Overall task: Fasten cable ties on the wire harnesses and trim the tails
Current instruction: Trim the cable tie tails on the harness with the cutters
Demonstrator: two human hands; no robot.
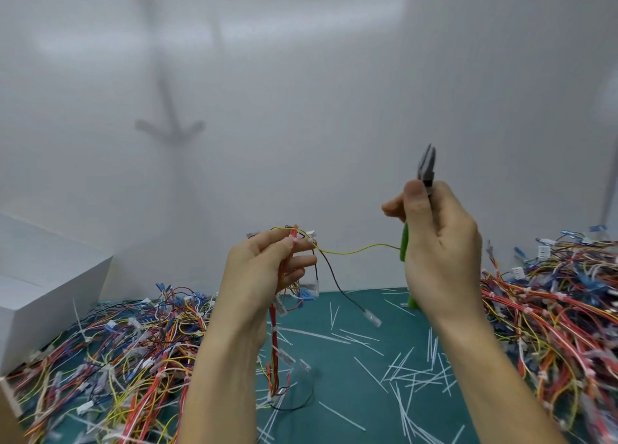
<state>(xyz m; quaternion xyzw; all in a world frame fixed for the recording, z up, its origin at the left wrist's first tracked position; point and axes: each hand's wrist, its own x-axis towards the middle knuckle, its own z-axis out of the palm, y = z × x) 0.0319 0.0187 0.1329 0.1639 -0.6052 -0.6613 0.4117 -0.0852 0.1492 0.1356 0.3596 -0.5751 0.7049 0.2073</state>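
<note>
Both hands are hanging raised over the table [334, 360], well apart. Most of the green-handled cutters [426, 166] are hiding inside the right hand [441, 253]. Only the grey nose, pointing up, and bits of green handle are showing, and the nose is too blurred to tell whether its blades are parting. A yellow wire [361, 250] is running from the left hand [264, 269] and disappearing behind the right one, so whether those fingers are pinching it cannot be told.

Tangled harness piles are lying at the left [117, 360] and the right [551, 310]. White trimmed tie tails [411, 376] are lying scattered on the green surface between them, and a white box [50, 276] is sitting at the far left.

The left hand is gripping a wire harness [275, 343] near its top, fingers curling round red and yellow wires, the bundle dangling toward the table. A black wire [337, 283] with a clear connector [373, 318] is hanging from it. The right hand is clenching round the cutter handles, thumb lying upward.
</note>
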